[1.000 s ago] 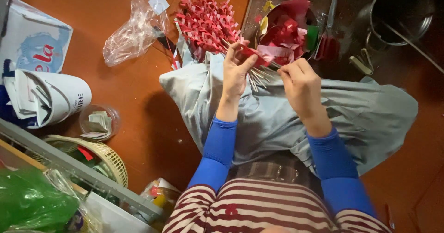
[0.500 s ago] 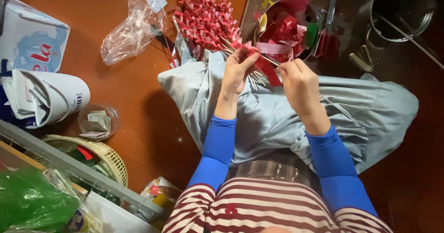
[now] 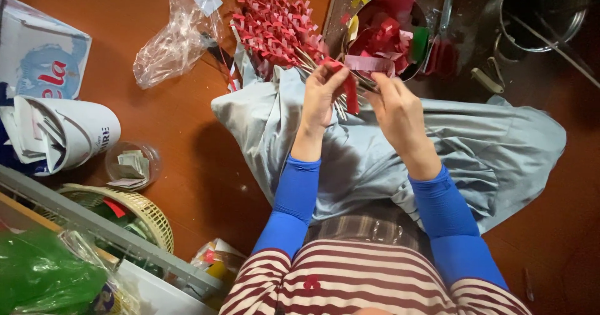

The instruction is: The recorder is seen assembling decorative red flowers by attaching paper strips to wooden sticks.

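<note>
Both hands work over my lap, which is covered by grey-blue cloth (image 3: pixel 375 159). My left hand (image 3: pixel 322 93) pinches a thin stick with a red paper strip (image 3: pixel 350 93) hanging from it. My right hand (image 3: pixel 397 105) holds the other end of the same stick and paper, fingers closed. A pile of sticks wrapped in red paper (image 3: pixel 275 27) lies just beyond my left hand. A metal bowl (image 3: pixel 387 30) with red, pink and green paper scraps sits beyond my right hand.
Scissors (image 3: pixel 445 15) lie by the bowl, with a metal pot (image 3: pixel 544 15) at the far right. A crumpled clear plastic bag (image 3: pixel 175 37), a rolled white paper (image 3: pixel 62 134), a small clear cup (image 3: pixel 130 164), a woven basket (image 3: pixel 134 212) and a green bag (image 3: pixel 44 277) lie on the left.
Both hands have stayed over the lap at the stick. The red strip now hangs down between them, and the fingers have shifted slightly.
</note>
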